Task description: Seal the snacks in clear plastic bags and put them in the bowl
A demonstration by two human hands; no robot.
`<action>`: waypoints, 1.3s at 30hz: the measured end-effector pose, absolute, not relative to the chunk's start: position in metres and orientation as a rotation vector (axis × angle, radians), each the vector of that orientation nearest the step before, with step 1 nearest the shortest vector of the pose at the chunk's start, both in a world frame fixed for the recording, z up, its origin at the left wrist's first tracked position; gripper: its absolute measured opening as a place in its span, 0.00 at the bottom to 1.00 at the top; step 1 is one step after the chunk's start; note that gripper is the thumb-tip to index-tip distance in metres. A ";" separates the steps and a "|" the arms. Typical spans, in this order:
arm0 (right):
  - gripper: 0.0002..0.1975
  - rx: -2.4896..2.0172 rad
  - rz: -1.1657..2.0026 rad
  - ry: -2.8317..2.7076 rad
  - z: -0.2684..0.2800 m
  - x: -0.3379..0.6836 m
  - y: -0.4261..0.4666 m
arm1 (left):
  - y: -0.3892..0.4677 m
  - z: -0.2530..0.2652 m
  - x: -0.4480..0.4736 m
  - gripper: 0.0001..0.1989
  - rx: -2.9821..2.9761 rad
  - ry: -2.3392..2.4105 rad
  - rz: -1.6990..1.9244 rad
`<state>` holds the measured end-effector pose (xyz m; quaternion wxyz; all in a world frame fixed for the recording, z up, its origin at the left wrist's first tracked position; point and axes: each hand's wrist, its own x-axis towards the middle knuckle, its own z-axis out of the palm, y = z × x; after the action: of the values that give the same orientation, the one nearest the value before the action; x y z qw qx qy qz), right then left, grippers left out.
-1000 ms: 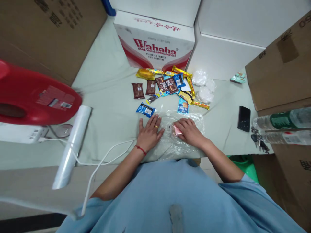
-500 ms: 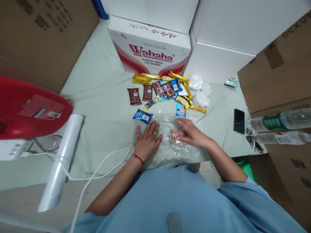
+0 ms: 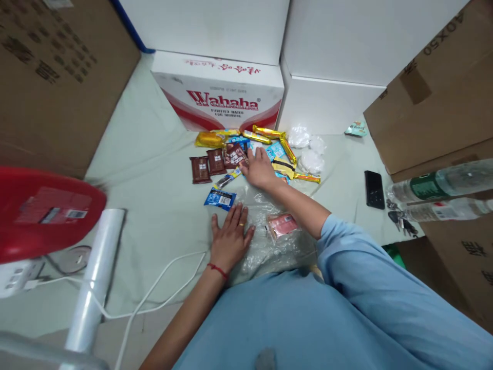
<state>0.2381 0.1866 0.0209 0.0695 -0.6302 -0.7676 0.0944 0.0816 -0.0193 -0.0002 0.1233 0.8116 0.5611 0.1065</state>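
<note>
The fingers of our left hand [image 3: 229,239] lie flat and a little apart, thumb out to the side, on the left part of a clear plastic sheet [image 3: 262,254]. Our right hand [image 3: 260,168] is palm down at the near side of a heap of wrapped snacks, its thumb side by a dark brown packet [image 3: 235,155]; its fingers are bent forward, and we cannot tell whether they pinch anything.

The pink packet [image 3: 283,225] lies on the sheet, out of both hands, between our left hand and our right forearm. A blue packet [image 3: 220,199] lies just beyond our left fingertips. Around our right hand we see two more brown packets [image 3: 200,169] to the left, yellow bars [image 3: 288,149] behind and to the right, and white round packs [image 3: 299,136] further right.

Behind the heap stands the Wahaha box [image 3: 221,103]. Well off to our right are a black phone [image 3: 374,189], keys [image 3: 401,223] and two plastic bottles lying on their sides. To our left, a white cable crosses a roll of film [image 3: 92,288], near a red container [image 3: 46,216].
</note>
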 end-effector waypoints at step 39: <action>0.23 -1.127 0.384 -2.812 0.035 0.221 0.163 | -0.021 0.001 0.084 0.30 2.377 1.666 0.293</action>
<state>0.2215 0.1629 0.0348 0.0441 -0.3688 -0.9199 0.1257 0.0837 -0.0207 0.0015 0.1119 0.8095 0.5676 0.0999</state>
